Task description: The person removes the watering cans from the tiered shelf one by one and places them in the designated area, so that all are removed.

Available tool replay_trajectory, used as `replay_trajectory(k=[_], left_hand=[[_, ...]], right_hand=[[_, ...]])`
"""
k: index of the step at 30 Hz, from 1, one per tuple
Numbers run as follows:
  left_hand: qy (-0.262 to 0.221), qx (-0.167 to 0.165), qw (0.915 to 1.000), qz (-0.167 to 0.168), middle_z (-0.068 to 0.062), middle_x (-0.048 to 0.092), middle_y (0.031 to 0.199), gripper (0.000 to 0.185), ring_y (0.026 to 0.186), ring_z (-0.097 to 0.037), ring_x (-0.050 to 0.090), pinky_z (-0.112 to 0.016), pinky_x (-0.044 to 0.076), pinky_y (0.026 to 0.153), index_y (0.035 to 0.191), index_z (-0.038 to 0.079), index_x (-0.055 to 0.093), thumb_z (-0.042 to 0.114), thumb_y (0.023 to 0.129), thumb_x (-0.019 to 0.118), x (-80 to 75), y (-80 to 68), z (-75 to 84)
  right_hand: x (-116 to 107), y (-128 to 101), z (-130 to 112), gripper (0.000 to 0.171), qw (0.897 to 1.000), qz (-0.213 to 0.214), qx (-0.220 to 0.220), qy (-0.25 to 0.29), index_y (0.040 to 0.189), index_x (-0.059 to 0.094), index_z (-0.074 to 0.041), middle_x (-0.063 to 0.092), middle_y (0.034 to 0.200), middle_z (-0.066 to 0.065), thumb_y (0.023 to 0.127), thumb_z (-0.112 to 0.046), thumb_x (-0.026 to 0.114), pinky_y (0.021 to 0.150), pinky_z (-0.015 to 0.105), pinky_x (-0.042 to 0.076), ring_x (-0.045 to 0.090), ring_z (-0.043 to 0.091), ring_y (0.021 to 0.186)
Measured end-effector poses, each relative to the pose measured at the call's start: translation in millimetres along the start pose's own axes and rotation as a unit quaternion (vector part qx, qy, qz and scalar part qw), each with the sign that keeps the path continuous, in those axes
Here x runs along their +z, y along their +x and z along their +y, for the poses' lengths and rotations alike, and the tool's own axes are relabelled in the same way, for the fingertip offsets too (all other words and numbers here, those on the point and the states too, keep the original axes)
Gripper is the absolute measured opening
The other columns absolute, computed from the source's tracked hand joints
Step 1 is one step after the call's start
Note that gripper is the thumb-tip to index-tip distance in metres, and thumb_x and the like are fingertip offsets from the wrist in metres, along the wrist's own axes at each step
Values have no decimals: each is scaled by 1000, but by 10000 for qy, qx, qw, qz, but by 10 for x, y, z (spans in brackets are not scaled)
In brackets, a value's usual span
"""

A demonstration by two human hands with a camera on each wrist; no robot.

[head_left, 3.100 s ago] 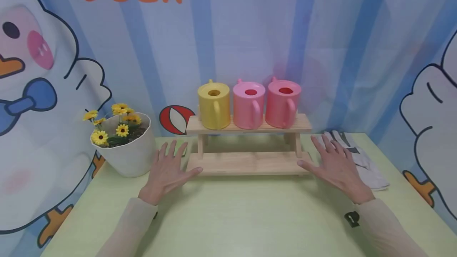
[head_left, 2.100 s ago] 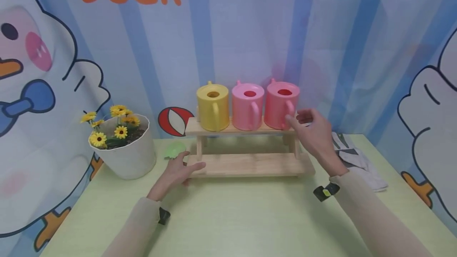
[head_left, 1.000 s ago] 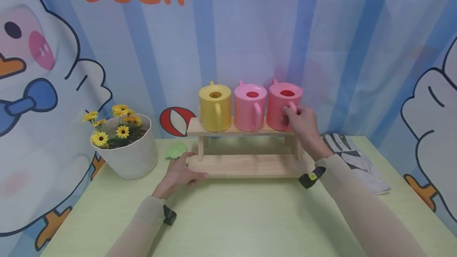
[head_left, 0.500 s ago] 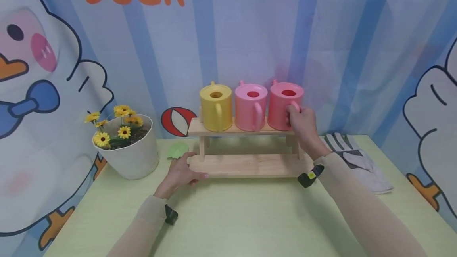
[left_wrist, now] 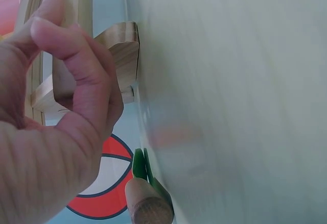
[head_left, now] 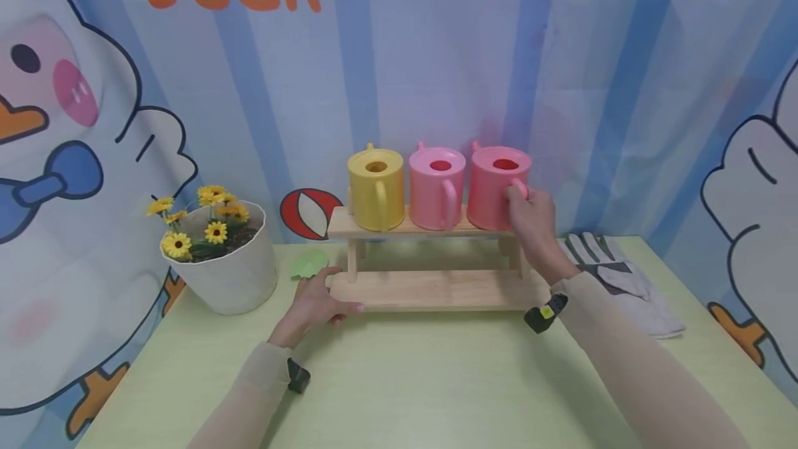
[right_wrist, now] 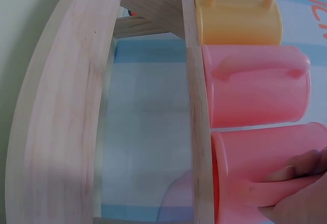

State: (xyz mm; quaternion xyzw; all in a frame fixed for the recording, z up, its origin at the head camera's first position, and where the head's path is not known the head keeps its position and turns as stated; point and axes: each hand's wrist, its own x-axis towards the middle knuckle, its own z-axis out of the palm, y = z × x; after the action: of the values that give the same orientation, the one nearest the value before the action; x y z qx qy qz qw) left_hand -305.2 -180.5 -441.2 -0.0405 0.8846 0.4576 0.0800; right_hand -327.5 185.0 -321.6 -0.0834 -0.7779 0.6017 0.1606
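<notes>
Your right hand (head_left: 533, 222) has its fingers and thumb closed round the handle (right_wrist: 261, 192) of the deep-pink watering can (head_left: 486, 198), which is at the right end of the upper shelf (head_left: 339, 222) of a two-tier wooden stand (head_left: 436, 289). The can is upright or very nearly so; your right wrist view shows a sliver of its underside by the shelf, but you cannot tell from that whether the base is fully resting or slightly raised.

Your left hand (head_left: 314, 302) is well apart from the right, holding the left end of the stand's lower board, with the thumb along the front edge and the other fingers curled at the end.

Just beside the can you grip, a lighter pink watering can (head_left: 430, 198) stands in the middle, and a yellow watering can (head_left: 368, 198) stands at the left end of the same shelf. Both are upright, handles toward you.

Near your left hand, a trowel with a green blade (head_left: 308, 264) lies on the tabletop (head_left: 424, 380). Further left is a white flowerpot (head_left: 240, 279) with yellow flowers (head_left: 215, 232). To the right of the stand, partly behind your right forearm, lie pale work gloves (head_left: 632, 293). Behind everything hangs a blue-striped curtain (head_left: 436, 54) printed with cartoon ducks.
</notes>
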Motion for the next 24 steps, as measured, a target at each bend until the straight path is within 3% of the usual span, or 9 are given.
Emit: replay_trajectory(k=[11, 24], left_hand=[[-129, 42, 9999, -45, -7, 67, 77, 104, 57, -13, 60, -26, 47, 60, 165, 8, 37, 22, 83, 98, -5, -27, 13], [-40, -119, 9999, -93, -8, 67, 81, 106, 60, -15, 60, -26, 48, 62, 166, 9, 35, 26, 83, 98, 5, 0, 13]], right_hand=[[-95, -120, 7, 39, 9998, 76, -165, -68, 79, 50, -7, 49, 67, 0, 110, -31, 46, 69, 29, 47, 59, 24, 79], [-293, -380, 18, 41, 9994, -62, -167, 284, 77, 45, -9, 44, 66, -5, 112, -32, 47, 78, 29, 51, 60, 20, 84]])
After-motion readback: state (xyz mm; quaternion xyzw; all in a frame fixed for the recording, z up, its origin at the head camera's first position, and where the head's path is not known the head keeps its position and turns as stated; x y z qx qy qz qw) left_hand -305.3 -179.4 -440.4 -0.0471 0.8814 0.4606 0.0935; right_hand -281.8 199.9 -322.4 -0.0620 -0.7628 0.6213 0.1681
